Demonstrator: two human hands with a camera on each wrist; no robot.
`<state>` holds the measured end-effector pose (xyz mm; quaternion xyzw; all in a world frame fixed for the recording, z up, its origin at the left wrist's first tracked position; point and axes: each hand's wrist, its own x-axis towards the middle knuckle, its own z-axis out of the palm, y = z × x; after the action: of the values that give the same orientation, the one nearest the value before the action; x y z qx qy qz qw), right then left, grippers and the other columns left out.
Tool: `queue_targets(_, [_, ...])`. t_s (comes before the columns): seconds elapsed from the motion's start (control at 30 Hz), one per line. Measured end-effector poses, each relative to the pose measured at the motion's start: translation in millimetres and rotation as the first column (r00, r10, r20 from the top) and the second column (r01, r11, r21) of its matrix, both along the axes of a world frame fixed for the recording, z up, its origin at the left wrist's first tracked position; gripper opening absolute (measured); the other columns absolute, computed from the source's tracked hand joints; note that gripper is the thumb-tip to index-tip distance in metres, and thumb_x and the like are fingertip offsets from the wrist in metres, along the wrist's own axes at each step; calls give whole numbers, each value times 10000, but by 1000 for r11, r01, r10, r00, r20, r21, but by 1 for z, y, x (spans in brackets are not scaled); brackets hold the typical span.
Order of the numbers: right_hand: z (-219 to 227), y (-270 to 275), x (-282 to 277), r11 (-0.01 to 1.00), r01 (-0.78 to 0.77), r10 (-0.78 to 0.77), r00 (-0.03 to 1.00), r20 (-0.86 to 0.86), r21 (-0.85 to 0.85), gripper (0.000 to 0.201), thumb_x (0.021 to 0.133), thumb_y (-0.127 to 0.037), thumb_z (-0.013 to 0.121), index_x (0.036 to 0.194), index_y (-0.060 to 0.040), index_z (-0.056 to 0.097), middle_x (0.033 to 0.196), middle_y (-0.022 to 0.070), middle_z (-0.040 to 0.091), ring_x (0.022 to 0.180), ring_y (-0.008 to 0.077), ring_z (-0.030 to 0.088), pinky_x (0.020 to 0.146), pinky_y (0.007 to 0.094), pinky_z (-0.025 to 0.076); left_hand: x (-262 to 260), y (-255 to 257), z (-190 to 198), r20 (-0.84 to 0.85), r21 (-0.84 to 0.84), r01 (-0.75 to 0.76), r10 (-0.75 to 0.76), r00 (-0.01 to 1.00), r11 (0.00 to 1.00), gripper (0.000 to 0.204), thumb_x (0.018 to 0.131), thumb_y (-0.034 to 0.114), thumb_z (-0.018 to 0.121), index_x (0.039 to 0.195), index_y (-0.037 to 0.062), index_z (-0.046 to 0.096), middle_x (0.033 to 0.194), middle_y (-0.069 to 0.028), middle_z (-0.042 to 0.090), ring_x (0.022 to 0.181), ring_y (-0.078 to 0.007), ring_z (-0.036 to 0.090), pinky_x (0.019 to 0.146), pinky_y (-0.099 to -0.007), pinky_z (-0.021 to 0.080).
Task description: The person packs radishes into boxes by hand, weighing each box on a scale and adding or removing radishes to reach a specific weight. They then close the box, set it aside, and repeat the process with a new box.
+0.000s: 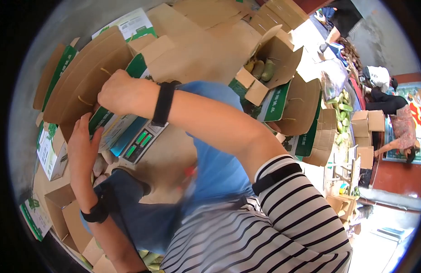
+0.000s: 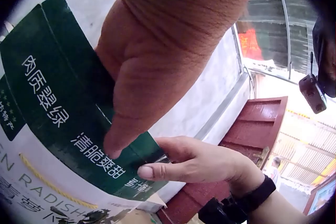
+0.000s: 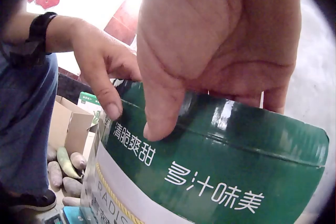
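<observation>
A green-and-white cardboard radish box (image 1: 111,129) stands in front of me, its tall brown flaps raised behind. My left hand (image 1: 84,148) holds its near green flap, thumb outside and fingers over the edge. Farther along the same edge, my right hand (image 1: 128,93) grips the flap with its thumb on the printed face (image 3: 215,176); its fingers pass behind the cardboard. The left wrist view shows both thumbs against the green panel (image 2: 58,71). A digital scale (image 1: 143,141) with green displays is beside the box. Its contents are mostly hidden.
Several radishes (image 3: 72,186) lie on the floor near my leg. Other open boxes stand around, one with green radishes (image 1: 268,70) inside at the right. An open brown carton (image 1: 67,214) is at lower left. A person (image 1: 401,123) bends over at the far right.
</observation>
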<state>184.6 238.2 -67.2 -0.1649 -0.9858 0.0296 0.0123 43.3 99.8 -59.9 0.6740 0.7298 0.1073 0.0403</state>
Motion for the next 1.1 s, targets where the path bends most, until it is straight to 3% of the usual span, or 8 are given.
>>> queue_targets(0.2, [5,-1,1,1000,-10,10,996,89,-2,162,766,-165,636,891,-126,733,868,54,714,856,232,685,652,387,500,-6,-1,-7,-14,32,39,-39,999,999,433,882,189,610,1252,14,471,1151,-220,567,1019,-413,566,809,-458,466])
queue_targets(1.1, [2,0,2,1000,-15,15,1000,26,9,127,743,-173,647,828,-114,720,810,65,708,815,234,688,613,384,494,-5,1,-10,3,77,55,-55,998,996,516,857,162,632,1320,52,434,1188,-219,564,1051,-401,562,842,-445,463])
